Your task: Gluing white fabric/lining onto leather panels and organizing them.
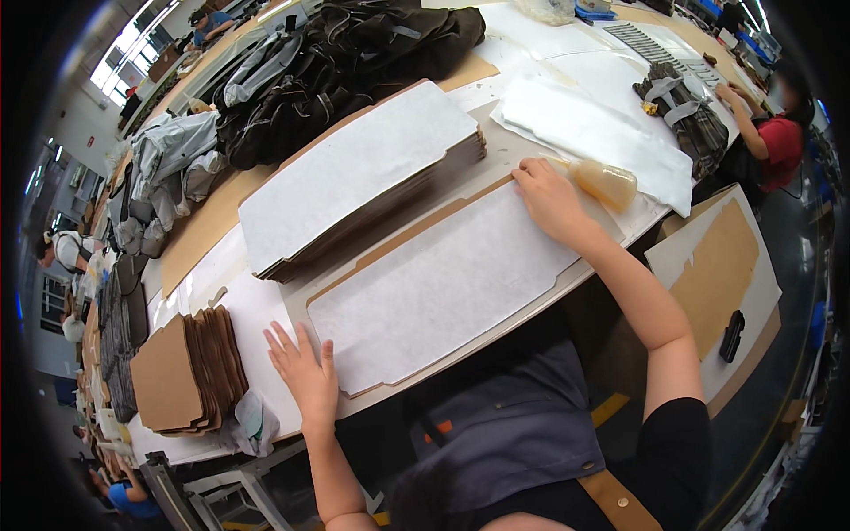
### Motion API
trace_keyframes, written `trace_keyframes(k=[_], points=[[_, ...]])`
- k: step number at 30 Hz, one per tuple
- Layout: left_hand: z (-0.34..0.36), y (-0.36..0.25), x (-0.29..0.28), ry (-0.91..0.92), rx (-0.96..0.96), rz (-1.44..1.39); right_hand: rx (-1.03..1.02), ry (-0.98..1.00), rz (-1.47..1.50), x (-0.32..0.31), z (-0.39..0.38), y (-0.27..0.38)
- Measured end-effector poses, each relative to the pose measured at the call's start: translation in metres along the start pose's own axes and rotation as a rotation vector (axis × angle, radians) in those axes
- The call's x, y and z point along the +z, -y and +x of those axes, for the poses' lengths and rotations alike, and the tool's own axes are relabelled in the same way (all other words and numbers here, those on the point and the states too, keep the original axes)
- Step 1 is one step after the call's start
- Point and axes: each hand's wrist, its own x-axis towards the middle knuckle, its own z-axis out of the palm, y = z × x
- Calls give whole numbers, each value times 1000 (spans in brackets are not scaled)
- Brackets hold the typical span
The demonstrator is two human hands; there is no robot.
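Note:
A long white sheet (443, 283) lies on a brown cardboard panel (403, 232), whose edge shows along the far side. My left hand (305, 367) is open beside the sheet's left end, fingers spread, thumb near its edge. At the far right corner, my right hand (547, 196) has its fingers closed together on the sheet's edge. Next to that hand lies a translucent squeeze bottle (605, 183) with amber contents, tipped on its side. Just beyond the sheet stands a stack of white-topped cardboard panels (359, 181).
Brown cardboard pieces (181, 372) are stacked at the left. Dark fabric pieces (345, 71) heap at the back. White soft sheets (593, 133) lie at the far right, near a plaid fabric bundle (686, 111). A co-worker in red (775, 150) sits on the right.

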Motion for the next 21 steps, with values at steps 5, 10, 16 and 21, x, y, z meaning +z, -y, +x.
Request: trace_keyframes(k=[5,10,16,21], points=[[0,14,6,-101,-69,-99,-18,-60,-215,15,12,-11],[-1,13,3,-135,-74,-229,20,-37,-269,15,21,-10],[1,15,6,-200,-71,-270,145,-35,-54,6,24,-9],[1,15,4,-210,-63,-301,288,-38,224,-7,28,-7]])
